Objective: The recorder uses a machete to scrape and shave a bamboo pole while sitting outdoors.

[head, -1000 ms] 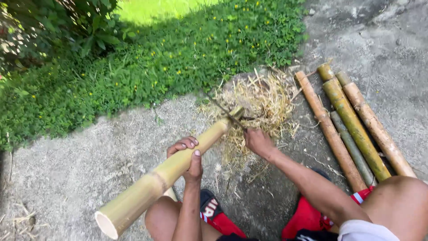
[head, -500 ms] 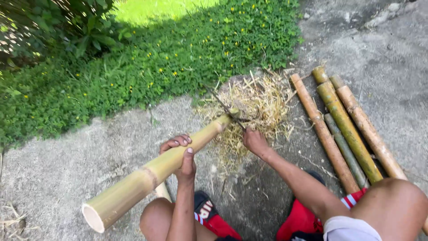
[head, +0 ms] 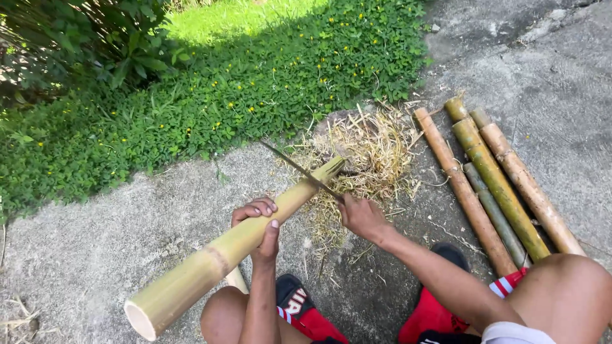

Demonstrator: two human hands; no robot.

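Note:
My left hand (head: 260,224) grips a thick yellow-green bamboo pole (head: 210,261) near its middle. The pole slants from its hollow cut end at the lower left up to a far end resting on a pile of shavings (head: 363,159). In my right hand (head: 362,216) is a long thin knife (head: 299,169). Its blade lies across the pole's far end, tip pointing up and left. My bare knees and red shorts show at the bottom.
Several cut bamboo lengths (head: 494,181) lie side by side on the concrete at the right. Green ground cover with small yellow flowers (head: 210,95) borders the concrete at the top. A black sandal (head: 293,296) is under my left leg.
The knife blade has shifted along the pole's far end and now reaches further up and left. The view has drifted slightly; the pole stays in my left hand.

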